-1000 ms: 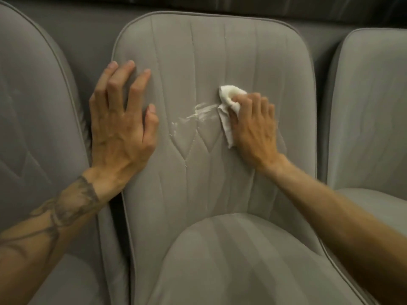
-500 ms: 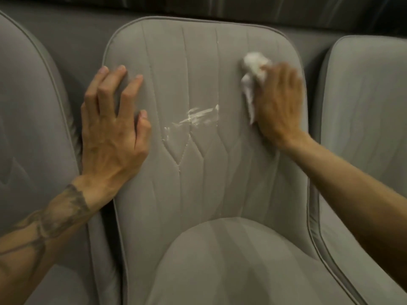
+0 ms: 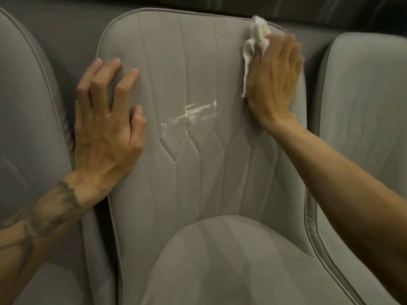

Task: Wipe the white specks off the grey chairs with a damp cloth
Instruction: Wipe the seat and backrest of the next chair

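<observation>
We're facing three grey chairs side by side; middle chair fills the view. Our left hand is splayed open, holding nothing, braced flat on its backrest's left edge. Our right hand presses the white cloth against the backrest's far right corner, fingers flat over it. White smear sits mid-backrest, between the hands, clear of the cloth.

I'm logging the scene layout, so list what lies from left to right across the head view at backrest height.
left chair → left hand, flat on the middle chair's backrest → white smear → white cloth → right hand, pressing the cloth to the backrest → right chair
</observation>
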`<state>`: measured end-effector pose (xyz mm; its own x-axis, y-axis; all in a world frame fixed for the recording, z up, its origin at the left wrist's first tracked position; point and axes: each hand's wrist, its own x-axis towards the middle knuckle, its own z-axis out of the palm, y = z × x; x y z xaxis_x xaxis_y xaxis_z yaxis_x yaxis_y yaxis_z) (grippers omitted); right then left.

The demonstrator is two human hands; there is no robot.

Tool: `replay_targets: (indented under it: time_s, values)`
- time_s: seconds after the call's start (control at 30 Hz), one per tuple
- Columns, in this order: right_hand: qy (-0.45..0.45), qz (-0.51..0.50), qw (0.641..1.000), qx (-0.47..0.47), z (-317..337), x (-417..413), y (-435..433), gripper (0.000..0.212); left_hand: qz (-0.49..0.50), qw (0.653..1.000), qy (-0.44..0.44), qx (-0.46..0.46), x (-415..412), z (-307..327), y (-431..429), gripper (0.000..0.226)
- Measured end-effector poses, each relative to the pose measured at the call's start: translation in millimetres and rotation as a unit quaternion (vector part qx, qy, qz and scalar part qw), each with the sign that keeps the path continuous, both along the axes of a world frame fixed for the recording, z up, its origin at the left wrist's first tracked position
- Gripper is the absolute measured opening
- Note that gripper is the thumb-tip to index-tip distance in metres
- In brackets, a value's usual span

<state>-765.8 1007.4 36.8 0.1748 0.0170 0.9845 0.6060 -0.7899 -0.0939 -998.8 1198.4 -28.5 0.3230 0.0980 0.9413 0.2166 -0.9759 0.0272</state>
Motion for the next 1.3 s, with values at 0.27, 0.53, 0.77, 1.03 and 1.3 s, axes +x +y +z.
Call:
replay_targets:
  time_s: [0.27,0.53,0.77,1.03,1.3]
  values:
    - [0.032,0.056,0.974,-0.218,-108.5,-40.9,-33.6,0.031,0.0,1.0,0.004,-0.003,-0.1,0.4,-2.1,0.052]
    - [0.067,0.032,0.997,-0.011,-71.0,-30.0,-0.3,0.041,-0.001,1.0,-0.001,-0.003,-1.9,1.6,-3.9,0.051]
    - [0.01,0.038,0.99,-0.133,-79.0,-4.8,-36.0,0.026,0.006,1.0,-0.001,-0.006,-2.4,1.7,-6.1,0.051]
    - [0.056,0.099,0.988,-0.103,-110.4,-50.9,-0.5,0.041,0.007,1.0,0.001,0.0,-2.5,1.0,-4.5,0.052]
    - [0.042,0.019,0.995,0.088,-16.3,-23.3,21.1,0.032,0.004,1.0,0.002,-0.004,-1.3,1.5,-4.8,0.054]
